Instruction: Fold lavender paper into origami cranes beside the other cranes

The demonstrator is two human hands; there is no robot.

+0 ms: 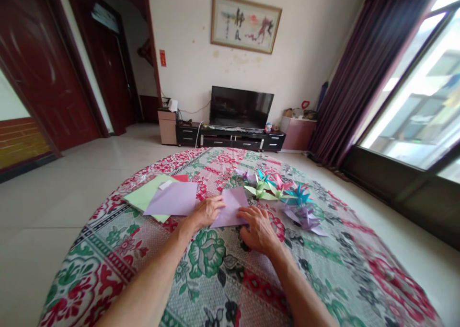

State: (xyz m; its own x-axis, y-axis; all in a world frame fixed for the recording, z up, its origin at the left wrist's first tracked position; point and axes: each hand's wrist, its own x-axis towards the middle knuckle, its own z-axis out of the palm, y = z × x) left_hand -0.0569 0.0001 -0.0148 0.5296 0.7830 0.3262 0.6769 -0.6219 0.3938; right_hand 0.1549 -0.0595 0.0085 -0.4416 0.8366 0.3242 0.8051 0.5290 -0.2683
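A purple paper sheet (232,204) lies on the patterned tablecloth (206,252) between my hands. My left hand (208,210) rests on its left edge, fingers bent and lying close together. On the lower right part of the sheet is my right hand (258,228), its fingers curled over the edge; whether they pinch the paper is unclear. Just left of my left hand lies another purple sheet (174,198), on top of green sheets (142,196) and a red one (182,178). Folded paper figures in green (261,190), blue (299,195) and purple (307,217) sit to the right.
The round table fills the foreground. Beyond it, a television (241,107) stands on a low black cabinet (230,139) against the wall. A dark purple curtain (373,68) and a window are at the right, and dark red doors (46,63) at the left.
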